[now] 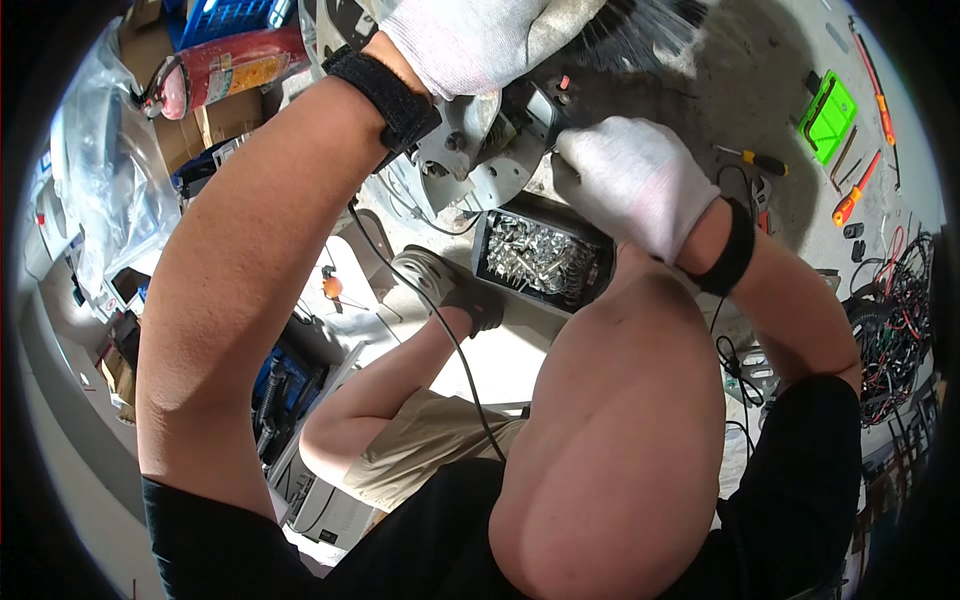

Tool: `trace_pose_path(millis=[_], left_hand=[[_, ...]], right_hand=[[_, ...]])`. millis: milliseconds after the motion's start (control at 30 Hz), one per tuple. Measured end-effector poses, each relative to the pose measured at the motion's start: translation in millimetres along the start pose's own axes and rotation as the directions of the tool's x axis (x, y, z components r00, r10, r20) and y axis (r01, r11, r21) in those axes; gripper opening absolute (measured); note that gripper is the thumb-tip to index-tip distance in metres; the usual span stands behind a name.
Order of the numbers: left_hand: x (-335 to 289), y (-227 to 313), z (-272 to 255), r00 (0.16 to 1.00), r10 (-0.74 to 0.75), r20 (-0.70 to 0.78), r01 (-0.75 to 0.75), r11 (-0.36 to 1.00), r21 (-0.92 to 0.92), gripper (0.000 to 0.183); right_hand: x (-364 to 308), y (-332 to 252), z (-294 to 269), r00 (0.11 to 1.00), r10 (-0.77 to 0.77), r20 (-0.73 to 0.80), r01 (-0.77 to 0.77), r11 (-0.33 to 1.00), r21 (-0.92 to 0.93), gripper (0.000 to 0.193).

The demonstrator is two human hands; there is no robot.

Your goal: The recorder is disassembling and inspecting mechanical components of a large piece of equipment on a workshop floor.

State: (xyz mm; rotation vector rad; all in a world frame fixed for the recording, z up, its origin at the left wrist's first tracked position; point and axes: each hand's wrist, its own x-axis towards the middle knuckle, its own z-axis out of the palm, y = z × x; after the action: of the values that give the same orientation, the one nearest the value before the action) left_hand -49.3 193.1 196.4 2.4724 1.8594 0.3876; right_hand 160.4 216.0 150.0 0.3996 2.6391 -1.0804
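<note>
Both hands wear white work gloves, with black bands at the wrists. My left hand is at the top edge, above a grey metal assembly with round plates. Its visible fingers are curled, but the frame edge hides what they grip. My right hand is closed at the right side of the assembly, by a dark block on it. Anything pinched there is too small to name. Below the assembly, a black bin holds many shiny metal fasteners. Black bristles of a brush show beside my left hand.
My bent leg rises close under my right hand. A black cable runs down past the bin. On the right floor lie a screwdriver, a green tray and tangled wires. At left are a red extinguisher and clear plastic.
</note>
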Motion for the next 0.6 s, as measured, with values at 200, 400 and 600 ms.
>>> trace_pose_path(millis=[200,400,600], left_hand=[[-1.0,-0.3,0.7,1.000,0.013,-0.018,-0.013,1.000,0.001,0.019],[-2.4,-1.2,3.5,0.999,0.019,-0.050,-0.020,1.000,-0.010,0.017],[-3.0,-0.3,3.5,0.999,0.013,-0.049,-0.013,1.000,-0.005,0.019]], right_hand=[[0.6,-25.5,-2.3,1.000,0.030,0.004,-0.030,0.999,0.034,0.025],[0.9,-20.5,2.3,0.999,0.025,-0.022,-0.024,0.998,0.058,0.025],[-4.9,-3.8,8.9,0.996,-0.003,-0.093,0.001,1.000,-0.015,0.020]])
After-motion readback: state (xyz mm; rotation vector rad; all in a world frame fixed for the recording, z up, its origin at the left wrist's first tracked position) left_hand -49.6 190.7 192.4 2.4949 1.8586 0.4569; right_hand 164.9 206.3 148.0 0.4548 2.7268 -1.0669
